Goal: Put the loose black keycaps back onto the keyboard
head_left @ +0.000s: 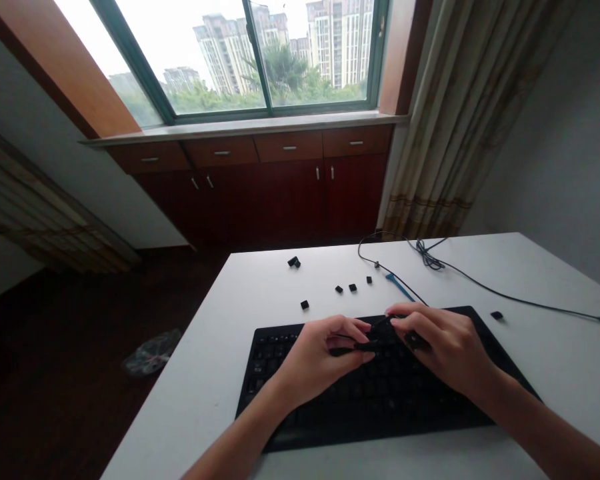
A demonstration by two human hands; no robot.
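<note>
A black keyboard (380, 400) lies on the white table under both of my hands. My left hand (325, 343) is closed over its upper middle, with a slim dark piece (360, 346) pinched between thumb and fingers. Close by on the right, my right hand (440, 337) is also closed. A thin dark object (381, 323) shows at its fingertips, and something black (417, 341) is tucked under the curled fingers. The exact kind of these dark pieces is too unclear to tell. Both hands hide part of the keys.
Several loose black keycaps (353, 288) lie beyond the keyboard, one more keycap (497, 315) to its right. A blue tool (399, 285) sits behind my right hand. A dark cable (505, 293) with a coiled bundle crosses the table (180, 427). A clear plastic bag (153, 353) is on the floor.
</note>
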